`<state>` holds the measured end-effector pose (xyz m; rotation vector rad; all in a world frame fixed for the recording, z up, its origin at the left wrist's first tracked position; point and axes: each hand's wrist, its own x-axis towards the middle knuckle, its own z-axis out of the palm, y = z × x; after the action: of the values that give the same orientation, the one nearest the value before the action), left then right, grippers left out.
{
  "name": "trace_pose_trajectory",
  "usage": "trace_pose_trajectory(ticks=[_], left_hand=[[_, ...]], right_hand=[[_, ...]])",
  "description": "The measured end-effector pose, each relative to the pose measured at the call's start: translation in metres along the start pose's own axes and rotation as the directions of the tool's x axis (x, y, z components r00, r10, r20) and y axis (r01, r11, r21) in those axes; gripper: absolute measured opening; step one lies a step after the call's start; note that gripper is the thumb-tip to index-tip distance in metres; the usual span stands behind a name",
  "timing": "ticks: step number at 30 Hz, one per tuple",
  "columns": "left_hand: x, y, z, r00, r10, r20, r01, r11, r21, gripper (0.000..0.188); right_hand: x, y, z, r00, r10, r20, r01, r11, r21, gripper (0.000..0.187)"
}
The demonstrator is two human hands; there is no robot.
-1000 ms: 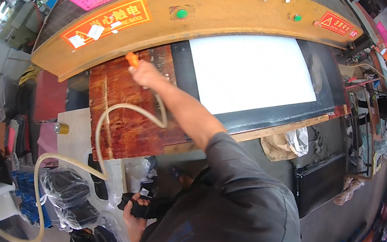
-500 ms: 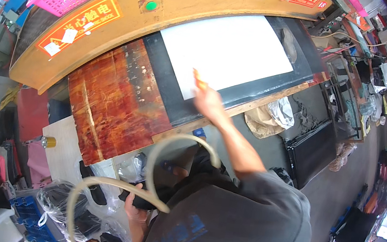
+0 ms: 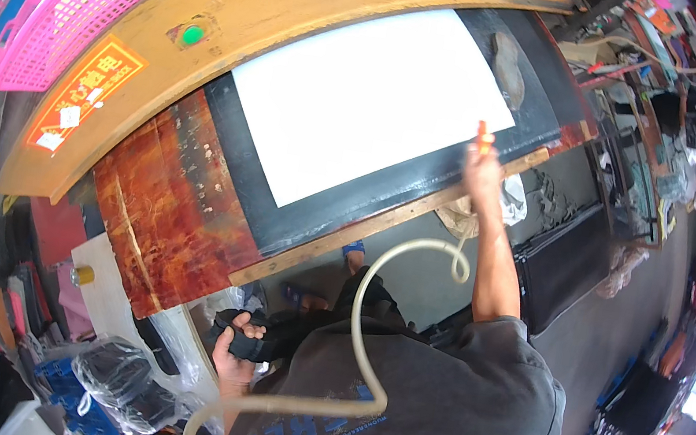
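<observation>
Stretched over the front right of the table, my right hand [image 3: 483, 176] is closed round an orange air blow gun [image 3: 485, 137]. A pale hose [image 3: 360, 308] loops up to that hand from below. The gun's tip is by the near right corner of a white sheet [image 3: 364, 100], which lies flat on a black mat [image 3: 247, 172]. Low by my waist, my left hand [image 3: 236, 355] has its fingers wrapped round a bundled black thing [image 3: 246, 341], perhaps cloth; its kind is unclear. A grey crumpled piece [image 3: 508, 71] rests on the mat beyond the sheet's right edge.
A yellow machine beam [image 3: 244, 7] with green buttons spans the table's far side, and a pink basket [image 3: 102, 5] stands behind it. The reddish board [image 3: 170, 219] lies left of the mat. Wrapped bundles [image 3: 125, 382] are at lower left, a black stack [image 3: 568, 266] at right.
My right hand has swept right with the air blow gun, from above the sheet's near left part to its near right corner. The hose swung along with it. My left hand still grips the black thing.
</observation>
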<state>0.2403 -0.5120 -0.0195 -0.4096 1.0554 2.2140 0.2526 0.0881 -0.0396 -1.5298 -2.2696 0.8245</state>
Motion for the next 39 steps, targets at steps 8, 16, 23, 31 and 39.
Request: trace_pose_trajectory(ticks=[8,16,23,31,39], left_hand=[[-0.031,-0.008,-0.017,0.977,0.099,-0.188,-0.114,0.991,-0.073,0.041],[-0.094,-0.011,-0.108,0.901,0.385,-0.200,-0.403,0.914,-0.054,0.050],[-0.157,-0.014,-0.158,0.753,0.591,-0.289,-0.658,0.677,-0.330,0.053],[-0.180,-0.017,-0.173,0.655,0.582,-0.483,-0.752,0.566,-0.338,0.054],[-0.180,0.022,-0.113,0.418,0.728,-0.544,-0.814,0.566,0.132,0.038]], right_hand=[[-0.087,-0.168,0.085,0.751,-0.517,0.410,0.487,0.854,0.183,0.047],[-0.344,-0.462,0.159,-0.295,-0.927,0.233,0.585,0.017,0.811,0.039],[-0.613,-0.736,0.017,-0.409,-0.834,-0.369,0.263,-0.496,0.828,0.038],[-0.787,-0.867,-0.173,-0.186,-0.679,-0.710,0.148,-0.734,0.663,0.031],[-0.802,-0.898,-0.088,-0.485,-0.778,-0.400,0.145,-0.522,0.840,0.033]])
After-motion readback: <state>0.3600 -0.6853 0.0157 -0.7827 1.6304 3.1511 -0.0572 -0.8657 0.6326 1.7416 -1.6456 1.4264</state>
